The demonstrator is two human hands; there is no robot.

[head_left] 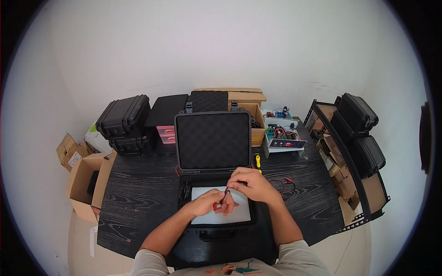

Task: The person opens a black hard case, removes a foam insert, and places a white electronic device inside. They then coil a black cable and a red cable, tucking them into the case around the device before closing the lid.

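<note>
An open black hard case [212, 140] stands before me, its lid raised and lined with dark foam. A white panel [200, 221] fills most of its base. Over that panel my left hand [207, 204] is closed, with a thin dark cable [226, 193] between thumb and fingers and a small red piece [215, 207] beside it. My right hand [252, 185] pinches the upper part of the same cable. What is at the cable's ends is too small to make out. A coiled black cord [185, 191] lies in the case's left side.
Red and black test leads [282, 184] and a yellow-handled tool [258, 160] lie right of the case. Behind stand electronics in an open white enclosure [286, 143] and cardboard boxes [255, 110]. Black cases [123, 115] are stacked left; a metal shelf [352, 170] borders the right.
</note>
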